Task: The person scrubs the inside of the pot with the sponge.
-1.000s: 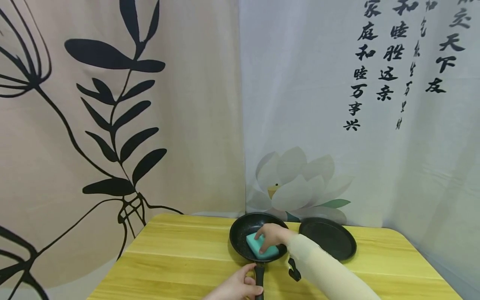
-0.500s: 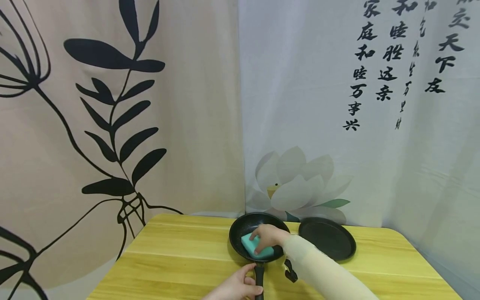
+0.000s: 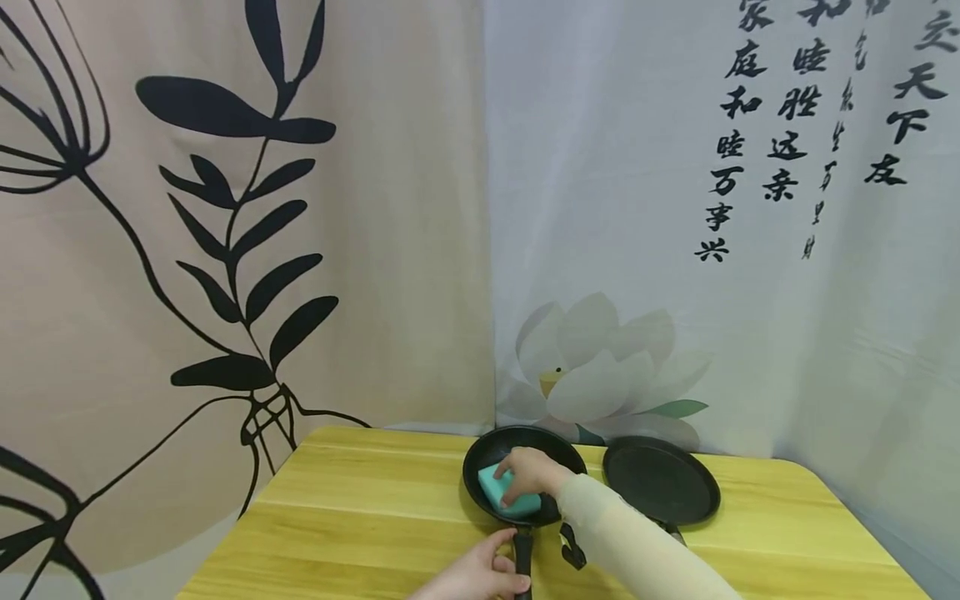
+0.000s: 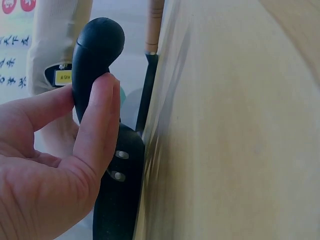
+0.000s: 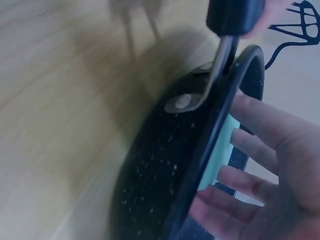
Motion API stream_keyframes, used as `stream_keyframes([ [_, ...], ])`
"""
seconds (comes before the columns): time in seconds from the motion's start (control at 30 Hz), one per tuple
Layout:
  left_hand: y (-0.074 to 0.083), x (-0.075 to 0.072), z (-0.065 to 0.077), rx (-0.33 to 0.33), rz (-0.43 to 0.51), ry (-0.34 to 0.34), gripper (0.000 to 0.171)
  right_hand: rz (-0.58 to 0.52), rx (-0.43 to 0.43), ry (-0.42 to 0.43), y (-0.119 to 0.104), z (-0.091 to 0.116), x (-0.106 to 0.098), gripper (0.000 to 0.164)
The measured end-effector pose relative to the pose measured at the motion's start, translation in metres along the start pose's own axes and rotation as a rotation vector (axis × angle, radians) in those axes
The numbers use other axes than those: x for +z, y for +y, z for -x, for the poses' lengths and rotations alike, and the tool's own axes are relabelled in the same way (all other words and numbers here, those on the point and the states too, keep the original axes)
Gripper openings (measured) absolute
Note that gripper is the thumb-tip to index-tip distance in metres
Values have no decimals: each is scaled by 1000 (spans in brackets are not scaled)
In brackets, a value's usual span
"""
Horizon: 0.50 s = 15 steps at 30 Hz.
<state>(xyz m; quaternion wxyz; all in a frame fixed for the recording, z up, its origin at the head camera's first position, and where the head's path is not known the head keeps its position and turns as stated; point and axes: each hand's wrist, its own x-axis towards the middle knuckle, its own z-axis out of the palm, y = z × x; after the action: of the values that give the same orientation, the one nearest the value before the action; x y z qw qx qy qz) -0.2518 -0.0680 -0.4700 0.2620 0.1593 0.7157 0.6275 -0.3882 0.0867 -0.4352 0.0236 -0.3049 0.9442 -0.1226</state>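
Observation:
A black speckled frying pan (image 3: pixel 555 450) sits on the wooden table, its handle toward the person. My left hand (image 3: pixel 480 571) holds the dark handle (image 4: pixel 97 47) between thumb and fingers; the left wrist view shows the fingertips against its side. Inside the pan lies a turquoise sponge (image 3: pixel 521 505). From above, my right hand (image 3: pixel 531 472) grips this sponge, thumb on the near side. The right wrist view has the fingers (image 5: pixel 250 182) bent and spread along the sponge's edge (image 5: pixel 217 155), beside the pan's rim. Part of the sponge is hidden under the hand.
To the right stands a flat, shallow black pan (image 3: pixel 662 479), its handle partly behind the right sleeve (image 3: pixel 637 542). The left wrist view shows a brown handle (image 4: pixel 155 25) beyond the frying pan. A printed curtain (image 3: pixel 412 250) hangs right behind the table (image 3: pixel 360 500).
My right hand has slid the sponge leftward across the pan's inside. The left hand keeps its hold on the handle, and the head view has shifted slightly.

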Motion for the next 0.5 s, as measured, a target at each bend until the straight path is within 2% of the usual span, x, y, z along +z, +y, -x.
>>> stream_keyframes([
  [0.33,-3,-1,-1,9,14,4,68,-30,41,31,-3,-7,2,38],
  [0.5,-2,-1,0,11,21,-18,70,-59,59,47,-4,-9,0,39],
])
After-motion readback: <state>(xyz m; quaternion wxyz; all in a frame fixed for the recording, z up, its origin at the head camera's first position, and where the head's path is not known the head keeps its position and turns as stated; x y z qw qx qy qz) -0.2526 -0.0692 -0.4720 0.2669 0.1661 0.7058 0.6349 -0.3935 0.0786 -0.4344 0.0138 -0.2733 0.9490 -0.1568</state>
